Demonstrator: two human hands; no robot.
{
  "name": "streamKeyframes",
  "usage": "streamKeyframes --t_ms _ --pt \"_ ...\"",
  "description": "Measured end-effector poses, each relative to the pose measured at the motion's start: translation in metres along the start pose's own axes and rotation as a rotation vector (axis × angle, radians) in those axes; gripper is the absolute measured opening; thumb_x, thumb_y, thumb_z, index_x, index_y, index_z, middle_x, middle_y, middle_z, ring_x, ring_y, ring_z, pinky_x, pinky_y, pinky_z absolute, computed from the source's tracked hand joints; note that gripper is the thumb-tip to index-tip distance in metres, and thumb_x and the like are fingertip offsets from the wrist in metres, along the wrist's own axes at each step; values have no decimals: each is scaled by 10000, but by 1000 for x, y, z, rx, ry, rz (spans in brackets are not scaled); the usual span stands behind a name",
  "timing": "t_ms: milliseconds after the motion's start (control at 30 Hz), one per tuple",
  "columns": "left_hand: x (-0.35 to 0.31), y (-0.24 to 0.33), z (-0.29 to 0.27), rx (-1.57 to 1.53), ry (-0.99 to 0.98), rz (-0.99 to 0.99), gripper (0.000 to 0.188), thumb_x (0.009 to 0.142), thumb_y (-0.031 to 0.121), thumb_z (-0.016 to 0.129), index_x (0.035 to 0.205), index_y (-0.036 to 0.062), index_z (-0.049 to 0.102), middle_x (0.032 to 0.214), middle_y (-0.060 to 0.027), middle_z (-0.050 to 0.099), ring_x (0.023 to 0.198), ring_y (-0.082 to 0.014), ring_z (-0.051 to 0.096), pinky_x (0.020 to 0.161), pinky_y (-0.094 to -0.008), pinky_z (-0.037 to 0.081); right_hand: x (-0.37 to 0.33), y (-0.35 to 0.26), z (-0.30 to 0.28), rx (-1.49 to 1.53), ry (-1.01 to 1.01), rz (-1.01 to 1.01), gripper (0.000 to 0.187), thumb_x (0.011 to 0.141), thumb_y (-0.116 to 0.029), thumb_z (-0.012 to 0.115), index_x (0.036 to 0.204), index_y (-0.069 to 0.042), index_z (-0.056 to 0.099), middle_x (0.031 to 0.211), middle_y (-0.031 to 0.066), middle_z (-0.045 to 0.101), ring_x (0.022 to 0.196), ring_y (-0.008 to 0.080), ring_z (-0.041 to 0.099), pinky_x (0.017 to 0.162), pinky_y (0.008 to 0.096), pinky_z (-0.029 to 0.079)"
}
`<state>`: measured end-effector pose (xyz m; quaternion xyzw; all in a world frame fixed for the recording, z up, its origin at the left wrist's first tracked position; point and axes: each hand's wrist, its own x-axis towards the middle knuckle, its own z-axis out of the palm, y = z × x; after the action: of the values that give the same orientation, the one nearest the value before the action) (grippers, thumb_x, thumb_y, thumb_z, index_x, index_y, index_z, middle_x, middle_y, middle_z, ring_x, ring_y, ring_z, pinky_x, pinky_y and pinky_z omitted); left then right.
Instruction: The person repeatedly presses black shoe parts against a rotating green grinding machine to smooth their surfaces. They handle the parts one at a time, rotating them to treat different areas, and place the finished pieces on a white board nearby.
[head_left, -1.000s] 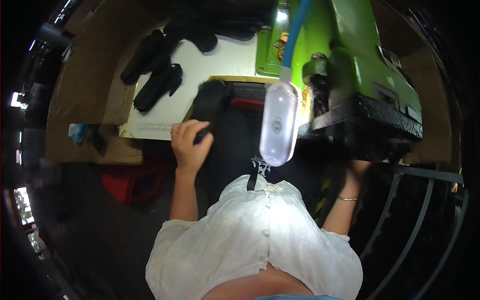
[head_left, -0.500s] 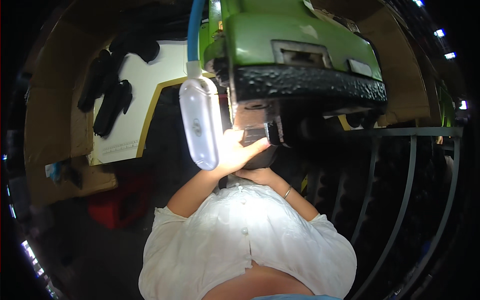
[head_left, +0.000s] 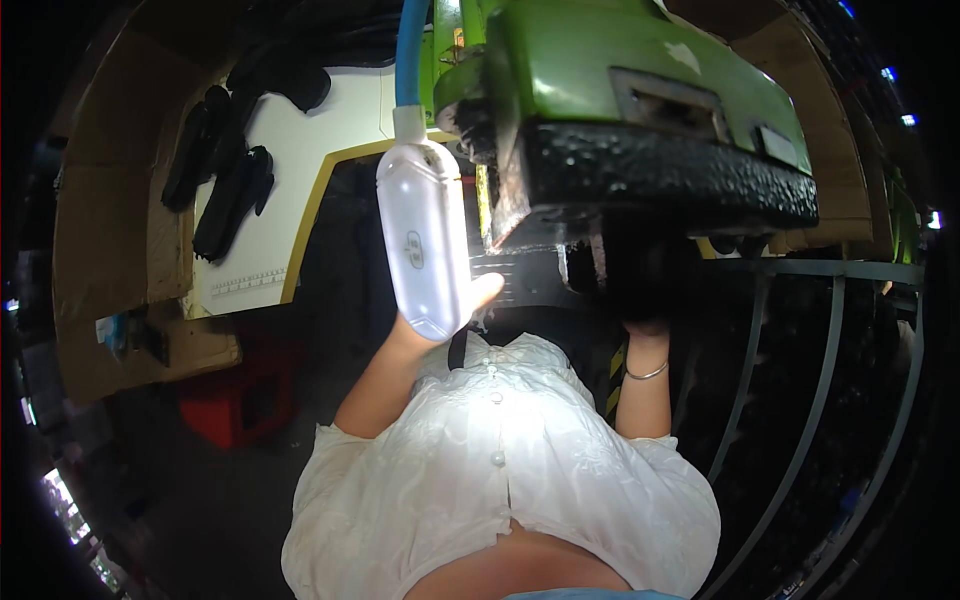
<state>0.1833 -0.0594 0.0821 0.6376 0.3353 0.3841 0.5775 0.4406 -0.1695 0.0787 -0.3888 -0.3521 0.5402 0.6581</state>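
Partly behind a lit, rounded oblong lamp [head_left: 422, 240] is my left hand [head_left: 480, 292]. Its thumb points right beside the dark surface [head_left: 525, 275] beneath a green machine head [head_left: 570, 70]. The lamp hides the other fingers, so any hold is unclear. Farther right, my right hand [head_left: 646, 326] reaches into deep shadow under the machine head's black lower edge [head_left: 660, 170]. Only the back of that hand and the wrist with a thin bangle [head_left: 648, 371] show; its fingers are lost in the dark.
Several black, soft-looking pieces [head_left: 232, 205] lie on a white tabletop [head_left: 290, 140] at the left. Cardboard [head_left: 105, 190] borders that side, above a red stool [head_left: 235, 405]. A grey metal rack [head_left: 835, 290] stands right. The lamp hangs from a blue tube [head_left: 410, 50].
My right hand has moved away from the left one, rightward into the shadow below the machine. My left hand stays behind the lamp. The whole view has shifted slightly.
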Motion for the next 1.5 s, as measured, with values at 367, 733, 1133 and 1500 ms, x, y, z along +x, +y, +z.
streamKeyframes --t_ms 367,733,1133,1500 --pt "-26 -37 -45 62 -210 -241 331 749 69 714 1046 -8 592 980 -73 629 882 -138 586 785 -286 485 45 -16 88 -433 -85 -212 414 654 60 733 1036 25 579 990 62 614 893 113 566 793 261 468" --pt "18 30 29 -110 -199 -59 253 811 172 669 982 -2 601 844 -64 623 742 -152 568 664 -281 458 37 7 86 -165 -35 -63 344 729 -133 743 1008 18 611 915 35 626 858 92 554 776 250 468" --pt "4 22 26 189 -59 -257 485 746 209 736 1119 -34 544 1034 -143 599 953 -219 552 813 -329 441 16 -37 -14 -167 43 -55 312 731 -4 673 1024 40 573 916 80 643 826 124 604 776 258 477" --pt "-3 -3 -51 -173 99 25 338 703 -55 691 1022 -48 580 906 -61 650 791 -112 621 745 -265 508 36 -13 67 -360 -95 -194 347 721 52 688 1053 52 588 984 99 636 887 139 609 799 264 497"
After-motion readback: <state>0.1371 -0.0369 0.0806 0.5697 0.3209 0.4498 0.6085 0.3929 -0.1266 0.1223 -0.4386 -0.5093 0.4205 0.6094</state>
